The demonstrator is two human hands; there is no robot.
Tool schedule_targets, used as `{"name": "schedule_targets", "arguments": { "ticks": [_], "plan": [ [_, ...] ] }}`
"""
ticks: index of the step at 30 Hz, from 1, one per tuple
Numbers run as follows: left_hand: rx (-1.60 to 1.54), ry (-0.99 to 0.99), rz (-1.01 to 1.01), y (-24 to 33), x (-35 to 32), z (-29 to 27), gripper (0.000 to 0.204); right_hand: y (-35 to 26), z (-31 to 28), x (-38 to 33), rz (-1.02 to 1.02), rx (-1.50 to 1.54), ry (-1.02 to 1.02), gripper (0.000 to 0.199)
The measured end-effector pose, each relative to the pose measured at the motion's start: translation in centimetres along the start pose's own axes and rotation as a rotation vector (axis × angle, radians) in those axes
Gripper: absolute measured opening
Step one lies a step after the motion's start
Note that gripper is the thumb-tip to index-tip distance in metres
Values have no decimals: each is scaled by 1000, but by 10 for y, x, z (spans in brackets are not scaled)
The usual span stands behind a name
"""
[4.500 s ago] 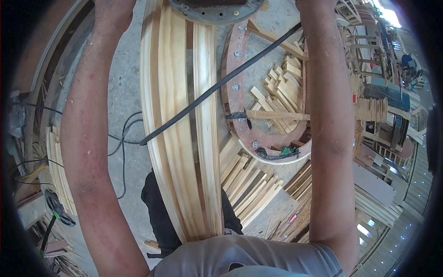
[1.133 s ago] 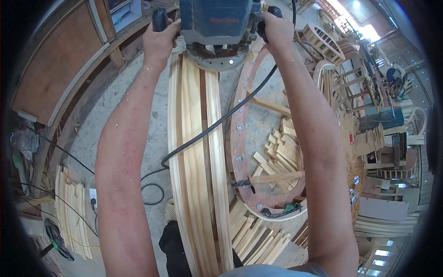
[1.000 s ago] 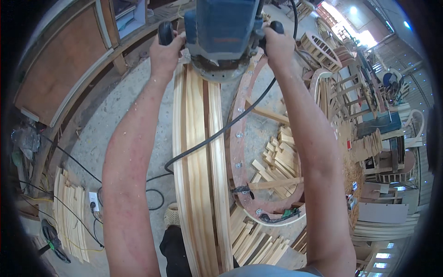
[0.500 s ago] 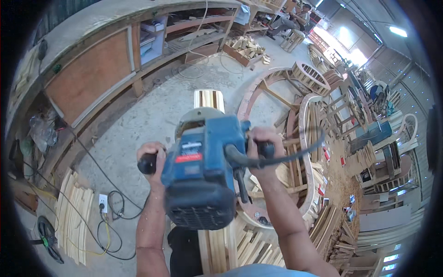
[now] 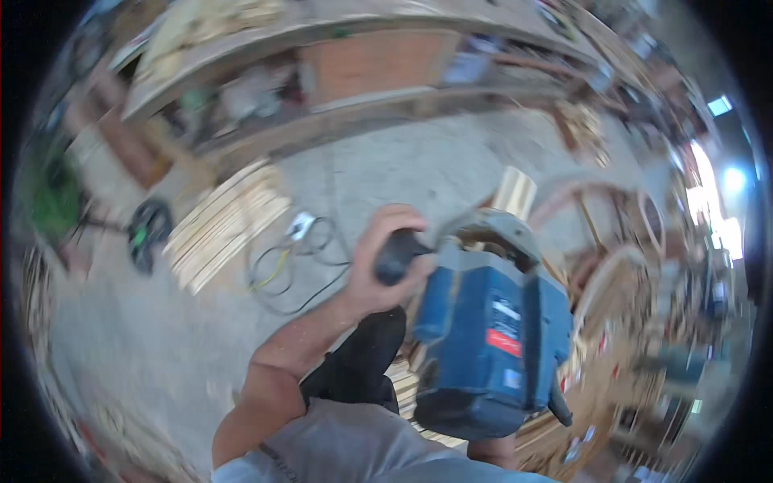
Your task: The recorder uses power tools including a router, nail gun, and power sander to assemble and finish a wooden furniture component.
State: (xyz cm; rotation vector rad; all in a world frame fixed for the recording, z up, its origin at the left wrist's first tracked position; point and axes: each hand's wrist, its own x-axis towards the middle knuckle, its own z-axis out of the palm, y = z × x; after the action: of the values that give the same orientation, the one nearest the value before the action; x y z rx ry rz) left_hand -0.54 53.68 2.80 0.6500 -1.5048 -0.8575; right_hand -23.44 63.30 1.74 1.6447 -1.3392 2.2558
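Note:
A blue plunge router [image 5: 475, 322] with a grey round base [image 5: 515, 229] is in front of my body, tilted, its motor end toward me. My left hand [image 5: 364, 278] is closed round its black side handle [image 5: 393, 259]. The body of the router hides my right hand; only a bit of that forearm shows below the motor. Past the base juts the end of a pale laminated wood piece [image 5: 514, 191]. More pale wood strips show under the router, by my dark-clad leg [image 5: 362, 354].
Left of me, pale wood strips [image 5: 229, 229] lie on the concrete floor beside a white power strip [image 5: 300, 225] with looped cords. A workbench with an orange-brown panel [image 5: 378, 68] runs along the far side. Curved wooden frames [image 5: 604, 286] stand at right, blurred.
My view has swung to the left, so the router now appears further right and turned. My left hand keeps its handle. My right hand, gripping the other handle before, is now hidden.

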Motion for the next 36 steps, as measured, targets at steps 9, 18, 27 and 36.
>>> {"name": "schedule_targets", "arguments": {
  "ticks": [9, 18, 27, 36],
  "plan": [
    [-266, 96, -486, 193, 62, -78, 57, -105, 63, 87, 229, 310, -172, 29],
    [-567, 483, -786, 268, 24, -172, 33, -173, 120, 48, 373, 467, -205, 33],
    [-392, 411, -1289, 322, -18, -247, 51, -240, 180, 22, 691, 452, -292, 27],
    [-404, 668, -1043, 303, -11, -348, 45, -262, 298, -53, 1082, 462, -415, 39]
  ]
}}
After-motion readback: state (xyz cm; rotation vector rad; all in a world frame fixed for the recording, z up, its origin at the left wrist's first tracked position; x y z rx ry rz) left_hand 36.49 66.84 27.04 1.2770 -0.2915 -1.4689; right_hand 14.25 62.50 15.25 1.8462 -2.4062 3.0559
